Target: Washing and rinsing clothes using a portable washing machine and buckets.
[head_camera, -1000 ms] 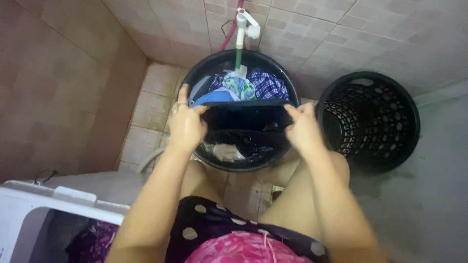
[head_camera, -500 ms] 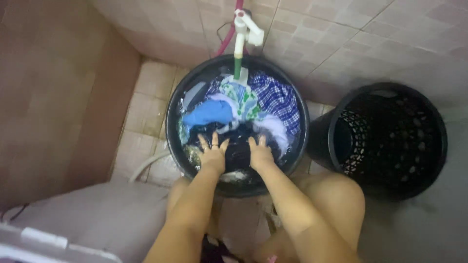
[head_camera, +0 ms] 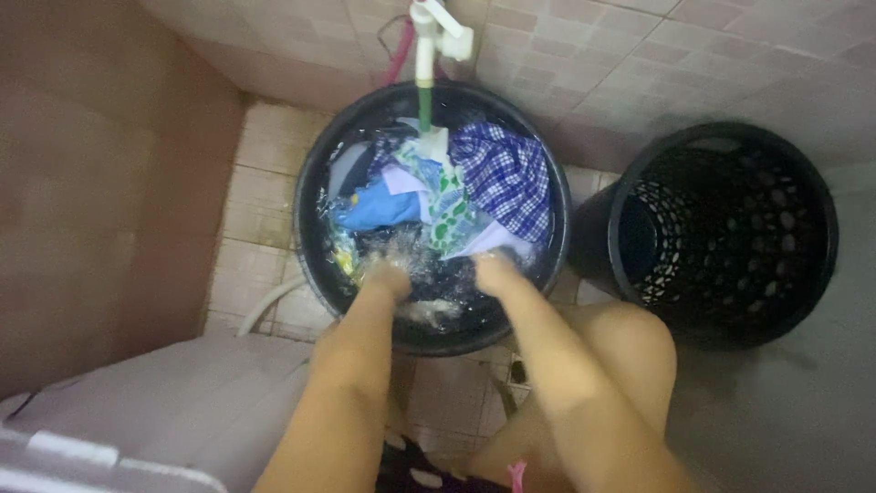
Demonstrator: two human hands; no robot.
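1. The left hand (head_camera: 388,274) and the right hand (head_camera: 488,267) are plunging into the soapy water of the black tub (head_camera: 315,192), a little apart from each other; whether the fingers are gripping cloth cannot be told, since foam and splashing are hiding them.
2. The dark garment (head_camera: 438,285) is lying under the water at the near side of the tub, between the two hands.
3. A blue cloth (head_camera: 379,208), a green-patterned cloth (head_camera: 447,215) and a checked cloth (head_camera: 502,173) are piling up at the far side, under the white tap (head_camera: 429,36).
4. Pressing well probably means keeping both hands low in the water and working the garment evenly, so that little is splashing over the rim.
5. A black laundry basket (head_camera: 730,146) is standing just beside the tub on the right.
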